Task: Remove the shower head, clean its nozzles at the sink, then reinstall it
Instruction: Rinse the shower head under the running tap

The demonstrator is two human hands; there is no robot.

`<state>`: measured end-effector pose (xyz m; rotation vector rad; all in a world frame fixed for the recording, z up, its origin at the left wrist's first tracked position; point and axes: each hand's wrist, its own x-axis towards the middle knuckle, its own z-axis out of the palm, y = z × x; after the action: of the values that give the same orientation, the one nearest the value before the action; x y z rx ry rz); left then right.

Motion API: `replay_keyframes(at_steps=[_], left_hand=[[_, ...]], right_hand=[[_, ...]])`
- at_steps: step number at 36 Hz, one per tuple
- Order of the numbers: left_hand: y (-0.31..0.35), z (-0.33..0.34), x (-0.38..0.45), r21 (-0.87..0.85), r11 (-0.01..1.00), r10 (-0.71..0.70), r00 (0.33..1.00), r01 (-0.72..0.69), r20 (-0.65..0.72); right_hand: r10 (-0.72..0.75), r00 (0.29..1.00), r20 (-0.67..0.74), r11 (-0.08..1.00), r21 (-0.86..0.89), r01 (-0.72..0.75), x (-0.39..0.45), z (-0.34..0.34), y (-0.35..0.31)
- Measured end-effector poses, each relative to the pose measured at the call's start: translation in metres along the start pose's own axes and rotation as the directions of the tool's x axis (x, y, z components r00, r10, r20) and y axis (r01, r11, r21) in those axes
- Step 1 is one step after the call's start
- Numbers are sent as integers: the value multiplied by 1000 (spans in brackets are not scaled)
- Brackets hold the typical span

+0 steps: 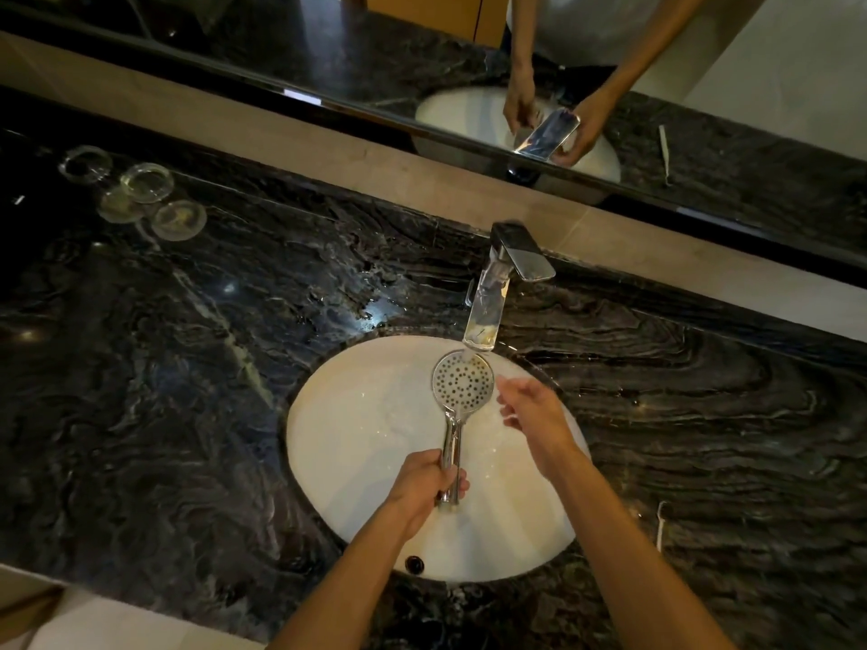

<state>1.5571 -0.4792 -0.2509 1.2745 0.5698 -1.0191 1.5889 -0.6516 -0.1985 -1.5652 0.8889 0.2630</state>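
Left hand (424, 485) clamped on round chrome shower head (462, 383), nozzles up under chrome tap (488, 316) for rinsing; right hand (530, 408) loose-fingered beside, ready to rub.

The sink (366, 429) sits in the counter (187, 344) at lower centre of the frame. The faucet (502, 279) stands behind it. Glass dishes (140, 190) lie at upper left. The shower head (462, 382) is over the sink, under the faucet spout.

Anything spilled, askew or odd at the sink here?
Only small things: water glistens on the dark counter left of the faucet, likely splashes. A thin pale stick lies loose right of the basin. The shower head looks intact.
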Motion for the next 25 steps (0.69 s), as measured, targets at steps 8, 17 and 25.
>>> replay_keyframes(at_steps=[8, 17, 25], left_hand=[[-5, -8, 7, 12, 1000, 5, 1000, -6, 12], [-14, -15, 15, 26, 999, 23, 999, -24, 42], [-14, -21, 21, 36, 999, 6, 996, -9, 93]], right_hand=[[167, 965, 201, 985, -71, -156, 9, 19, 48], [202, 904, 377, 972, 35, -232, 19, 38, 65], [166, 894, 417, 981, 22, -192, 24, 40, 76]])
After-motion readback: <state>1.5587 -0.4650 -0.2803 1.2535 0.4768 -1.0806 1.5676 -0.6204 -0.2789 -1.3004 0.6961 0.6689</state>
